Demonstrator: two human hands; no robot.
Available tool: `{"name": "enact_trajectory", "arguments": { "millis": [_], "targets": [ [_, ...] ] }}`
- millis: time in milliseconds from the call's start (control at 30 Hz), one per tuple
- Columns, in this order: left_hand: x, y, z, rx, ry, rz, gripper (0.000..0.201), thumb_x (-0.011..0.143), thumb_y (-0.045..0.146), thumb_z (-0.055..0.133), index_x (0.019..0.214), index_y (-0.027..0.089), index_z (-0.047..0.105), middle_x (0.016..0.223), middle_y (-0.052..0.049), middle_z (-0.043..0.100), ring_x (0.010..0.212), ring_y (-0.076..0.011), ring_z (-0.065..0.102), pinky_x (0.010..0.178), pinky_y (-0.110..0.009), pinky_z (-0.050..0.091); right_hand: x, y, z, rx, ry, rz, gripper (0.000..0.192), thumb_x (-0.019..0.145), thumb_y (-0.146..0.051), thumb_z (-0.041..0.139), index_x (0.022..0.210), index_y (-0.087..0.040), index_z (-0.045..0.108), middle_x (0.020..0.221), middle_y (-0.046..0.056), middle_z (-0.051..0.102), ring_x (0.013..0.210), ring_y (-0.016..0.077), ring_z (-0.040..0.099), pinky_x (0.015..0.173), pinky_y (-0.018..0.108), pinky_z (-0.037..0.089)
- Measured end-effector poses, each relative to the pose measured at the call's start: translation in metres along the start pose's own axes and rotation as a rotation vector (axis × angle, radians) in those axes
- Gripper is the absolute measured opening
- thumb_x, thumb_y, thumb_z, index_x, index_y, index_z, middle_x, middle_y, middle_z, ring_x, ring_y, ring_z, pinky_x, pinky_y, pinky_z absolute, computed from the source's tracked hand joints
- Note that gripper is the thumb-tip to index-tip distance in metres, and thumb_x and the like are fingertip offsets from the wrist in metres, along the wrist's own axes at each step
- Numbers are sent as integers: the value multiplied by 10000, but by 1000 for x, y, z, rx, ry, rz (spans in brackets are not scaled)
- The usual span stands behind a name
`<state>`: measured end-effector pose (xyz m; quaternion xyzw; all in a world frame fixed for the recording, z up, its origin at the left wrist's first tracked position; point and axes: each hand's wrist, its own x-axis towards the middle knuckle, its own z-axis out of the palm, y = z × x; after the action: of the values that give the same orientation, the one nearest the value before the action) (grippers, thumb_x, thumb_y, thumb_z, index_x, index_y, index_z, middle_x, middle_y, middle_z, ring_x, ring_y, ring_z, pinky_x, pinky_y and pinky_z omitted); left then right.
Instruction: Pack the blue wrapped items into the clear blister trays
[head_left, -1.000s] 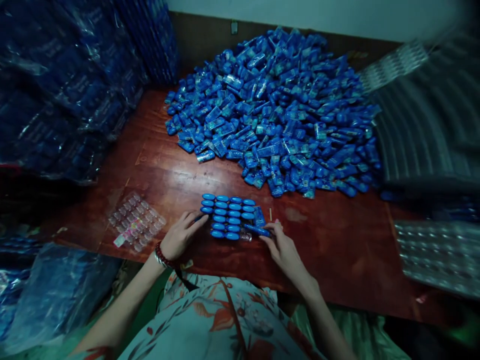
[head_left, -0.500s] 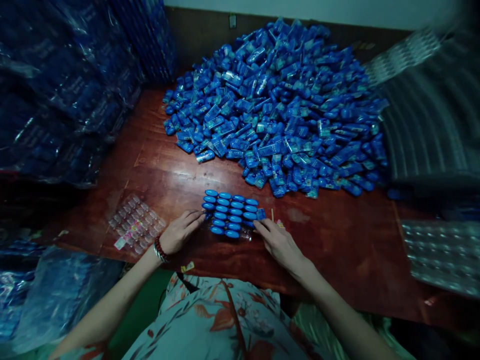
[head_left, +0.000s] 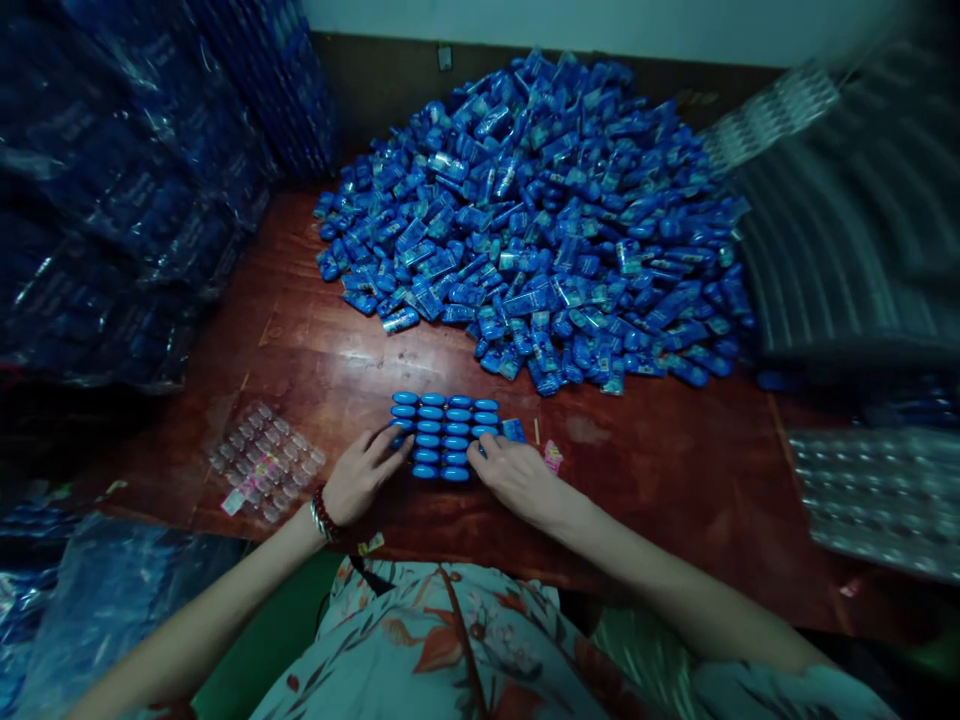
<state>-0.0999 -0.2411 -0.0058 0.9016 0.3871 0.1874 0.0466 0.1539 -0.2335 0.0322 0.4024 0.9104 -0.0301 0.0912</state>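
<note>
A clear tray filled with rows of blue capsule-shaped pieces [head_left: 441, 433] lies on the red-brown table [head_left: 675, 480] in front of me. My left hand [head_left: 361, 472] rests with its fingertips against the tray's left edge. My right hand [head_left: 512, 477] lies on the tray's right side, fingers spread over the blue pieces. Neither hand grips anything that I can see. One loose blue piece [head_left: 514, 430] sits just right of the tray.
A big heap of blue packets [head_left: 540, 210] fills the far half of the table. An empty clear blister tray [head_left: 264, 462] lies at the left. Stacked clear trays [head_left: 877, 500] stand at the right, wrapped blue bundles [head_left: 112, 200] at the left.
My right hand has moved left, from the tray's lower right corner onto its right side. The blue piece it touched before is now among the rows. My left hand stays at the left edge.
</note>
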Motion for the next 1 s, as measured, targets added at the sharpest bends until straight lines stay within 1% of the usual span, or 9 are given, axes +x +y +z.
{"name": "enact_trajectory", "arguments": {
  "millis": [100, 233, 333, 400, 500, 667, 767, 867, 1000],
  "targets": [
    [-5, -1, 6, 64, 124, -94, 367, 890, 161, 422, 1226, 262, 529, 1165, -126, 519, 1015, -241, 488, 816, -409, 443, -8, -3, 14, 54, 189, 106, 333, 878, -88, 418, 1172, -171, 549, 892, 75, 628, 707, 160, 581, 585, 258, 414],
    [12, -22, 8, -150, 268, -281, 301, 899, 223, 441, 1170, 257, 567, 1060, -83, 551, 956, -190, 527, 819, -350, 443, -26, 4, 34, 193, 453, 414, 328, 934, -259, 409, 1247, -212, 493, 981, 57, 635, 763, 135, 612, 645, 234, 420],
    [50, -59, 11, -280, 324, -511, 288, 916, 282, 407, 1121, 174, 577, 934, -66, 590, 817, -153, 554, 743, -288, 467, -32, 15, 41, 230, 370, 729, 320, 924, -402, 400, 1106, -191, 558, 932, 63, 626, 723, 158, 619, 536, 242, 378],
    [83, -86, 15, -216, 254, -605, 280, 906, 309, 424, 1022, 134, 610, 897, -78, 596, 774, -161, 551, 701, -280, 468, -32, 20, 43, 222, 219, 845, 378, 891, -495, 415, 1027, -175, 562, 905, 74, 609, 700, 180, 615, 479, 251, 332],
    [130, -113, 24, -4, 34, -505, 254, 874, 299, 487, 1011, 128, 616, 1007, -121, 587, 944, -227, 532, 824, -337, 439, -29, 22, 45, 296, 72, 875, 371, 875, -522, 427, 958, -180, 543, 899, 66, 587, 710, 180, 609, 480, 246, 323],
    [171, -116, 34, 218, -287, -430, 317, 873, 196, 443, 1164, 99, 524, 1155, -177, 531, 1007, -270, 542, 803, -350, 439, -33, 10, 55, 458, 125, 812, 309, 890, -476, 400, 852, -198, 528, 899, 55, 558, 757, 177, 598, 572, 253, 402],
    [162, -111, 32, 246, -322, -443, 382, 895, 137, 322, 1253, 85, 446, 1111, -197, 546, 948, -275, 584, 752, -360, 454, -43, -4, 63, 476, 254, 755, 305, 893, -457, 377, 879, -188, 519, 935, 95, 569, 870, 223, 590, 661, 295, 447],
    [126, -107, 18, 177, -273, -453, 404, 891, 178, 355, 1282, 101, 417, 1117, -190, 555, 951, -279, 592, 762, -377, 469, -57, -19, 70, 583, 332, 751, 284, 899, -419, 373, 954, -180, 515, 900, 96, 606, 840, 223, 605, 660, 309, 467],
    [49, -90, -10, -148, 59, -560, 409, 867, 278, 449, 1251, 139, 430, 1159, -128, 562, 977, -217, 589, 806, -329, 490, -76, -25, 69, 764, 464, 744, 263, 901, -367, 413, 1059, -184, 517, 928, 81, 631, 774, 181, 622, 645, 285, 492]
  ]
}}
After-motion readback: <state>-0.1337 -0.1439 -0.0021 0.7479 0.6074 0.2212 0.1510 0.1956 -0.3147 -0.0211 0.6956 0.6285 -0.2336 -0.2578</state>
